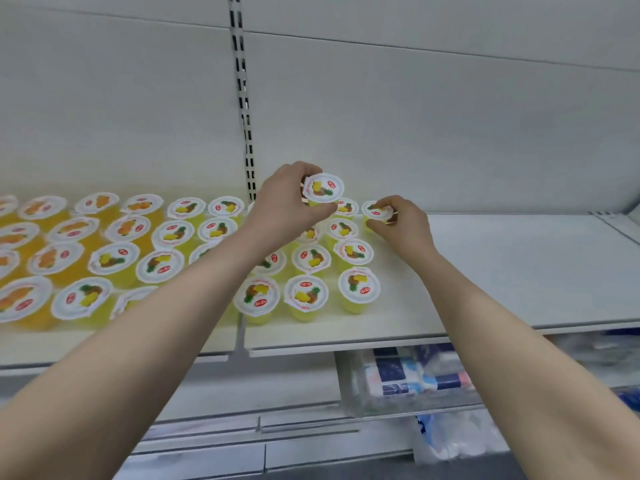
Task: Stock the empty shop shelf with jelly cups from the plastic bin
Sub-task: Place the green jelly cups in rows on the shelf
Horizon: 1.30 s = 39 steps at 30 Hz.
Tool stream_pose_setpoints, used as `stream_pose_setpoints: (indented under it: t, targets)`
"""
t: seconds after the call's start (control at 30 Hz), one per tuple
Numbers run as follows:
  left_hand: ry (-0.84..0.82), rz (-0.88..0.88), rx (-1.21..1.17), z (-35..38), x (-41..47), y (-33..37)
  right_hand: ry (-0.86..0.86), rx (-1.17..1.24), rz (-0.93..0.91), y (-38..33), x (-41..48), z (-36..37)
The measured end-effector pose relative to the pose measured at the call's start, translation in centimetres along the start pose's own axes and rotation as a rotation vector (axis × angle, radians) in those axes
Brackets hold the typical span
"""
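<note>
Rows of yellow and orange jelly cups (304, 295) with white printed lids fill the left and middle of the white shelf (502, 271). My left hand (287, 199) grips one yellow jelly cup (323, 188) by its sides, held tilted above the back rows. My right hand (403, 225) pinches another yellow jelly cup (376, 211) that stands low at the back of the shelf, at the right end of the rows. The plastic bin is out of view.
The shelf's right half is bare white board. A slotted upright (244, 109) runs up the back panel behind my left hand. Below, a lower shelf holds blue and white wrapped packs (408, 375) and plastic bags (453, 438).
</note>
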<state>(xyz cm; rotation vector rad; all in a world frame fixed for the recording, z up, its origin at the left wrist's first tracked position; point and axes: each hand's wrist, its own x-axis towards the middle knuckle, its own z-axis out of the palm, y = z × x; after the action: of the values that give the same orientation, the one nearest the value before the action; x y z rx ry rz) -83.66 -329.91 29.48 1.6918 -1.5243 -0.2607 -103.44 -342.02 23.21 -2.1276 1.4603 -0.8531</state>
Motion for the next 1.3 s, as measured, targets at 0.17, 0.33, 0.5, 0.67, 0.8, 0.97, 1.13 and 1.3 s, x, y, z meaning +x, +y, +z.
stream_pose_setpoints:
  t: [0.17,0.33,0.5,0.67,0.8,0.97,1.13,1.3]
  targets:
    - [-0.046,0.039,0.044,2.1,0.5,1.7,-0.106,-0.099,-0.128,1.1,-0.3,-1.7]
    - [-0.115,0.129,0.270,5.3,1.2,3.9,-0.049,-0.133,-0.193,2.6,0.0,-4.4]
    - [-0.178,0.101,0.461,8.6,1.4,5.2,0.018,-0.109,-0.234,3.5,0.3,-6.1]
    - [-0.256,0.093,0.623,10.1,1.2,5.0,0.044,-0.094,-0.293,3.6,0.6,-6.4]
    - [-0.244,0.085,0.653,10.3,1.1,4.7,0.041,-0.103,-0.325,3.7,1.1,-6.1]
    - [-0.222,0.079,0.642,10.4,0.8,4.5,0.018,-0.127,-0.369,3.7,1.6,-5.6]
    - [-0.164,0.071,0.597,9.9,0.3,4.4,-0.002,-0.242,-0.443,3.3,1.8,-5.8]
    - [-0.080,0.098,0.579,7.3,-0.5,4.0,-0.013,-0.392,-0.559,1.9,1.8,-6.3]
